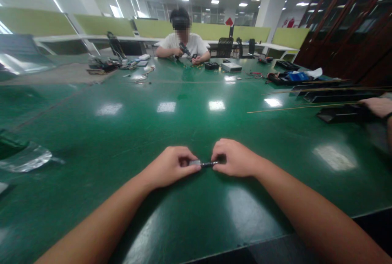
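Note:
My left hand (171,167) pinches the silver end of a short, slim silver-and-black rod (206,165) between thumb and fingers. At the other end, a small shiny tip sits between the thumb and fingers of my right hand (234,158), which is also closed. The rod lies roughly level, just above or on the green tabletop (171,133); I cannot tell whether it touches. Its black middle shows between the two hands, while fingers partly cover both ends. What exact kind of thing it is, I cannot make out.
Across the table a person (183,45) holds a dark tool. Another person's hand (378,106) rests by black trays (339,114) at right, with thin rods jutting out. Clear plastic (27,158) lies at left. Electronic parts (104,65) and a silver box (231,67) sit farther back.

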`<state>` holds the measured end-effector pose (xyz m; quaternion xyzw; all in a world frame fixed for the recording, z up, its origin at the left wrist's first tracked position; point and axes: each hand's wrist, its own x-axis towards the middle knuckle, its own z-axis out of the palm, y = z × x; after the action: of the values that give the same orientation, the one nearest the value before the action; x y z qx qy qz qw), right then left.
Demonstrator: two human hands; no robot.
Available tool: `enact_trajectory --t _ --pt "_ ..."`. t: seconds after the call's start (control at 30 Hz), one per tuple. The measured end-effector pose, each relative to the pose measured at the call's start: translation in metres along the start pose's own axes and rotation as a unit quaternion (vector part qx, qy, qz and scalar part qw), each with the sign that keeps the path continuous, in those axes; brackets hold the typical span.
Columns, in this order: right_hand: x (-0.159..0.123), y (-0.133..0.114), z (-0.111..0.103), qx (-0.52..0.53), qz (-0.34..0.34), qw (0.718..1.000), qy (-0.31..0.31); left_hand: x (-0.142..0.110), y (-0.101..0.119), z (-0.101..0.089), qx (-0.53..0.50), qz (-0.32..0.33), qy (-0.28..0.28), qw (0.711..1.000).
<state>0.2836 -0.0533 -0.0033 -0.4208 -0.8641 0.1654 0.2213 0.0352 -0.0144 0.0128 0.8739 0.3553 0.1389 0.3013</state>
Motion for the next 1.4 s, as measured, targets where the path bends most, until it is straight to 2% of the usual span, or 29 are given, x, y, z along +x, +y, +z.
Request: enact_trajectory --t 0.8,0.93,1.17,1.27,1.4 --pt "-0.008 0.01 -0.024 -0.015 0.064 0.996 -0.054 -0.002 -0.003 -0.001 0.0 -0.004 -0.005 1.0" --pt "-0.003 0.004 -0.014 0.005 0.046 0.998 -0.05 -0.001 -0.004 0.001 -0.003 -0.004 -0.003 1.0" --pt "0.012 -0.008 0.019 0.009 -0.026 1.0 -0.005 -0.002 0.0 0.007 -0.03 0.015 0.013 0.999" --pt "0.014 -0.007 0.023 0.008 -0.027 1.0 0.009 -0.003 0.002 0.007 -0.018 0.023 0.024 0.999" --pt "0.012 -0.007 0.021 0.005 -0.029 0.999 0.015 -0.003 0.004 0.004 -0.008 0.018 0.007 1.0"
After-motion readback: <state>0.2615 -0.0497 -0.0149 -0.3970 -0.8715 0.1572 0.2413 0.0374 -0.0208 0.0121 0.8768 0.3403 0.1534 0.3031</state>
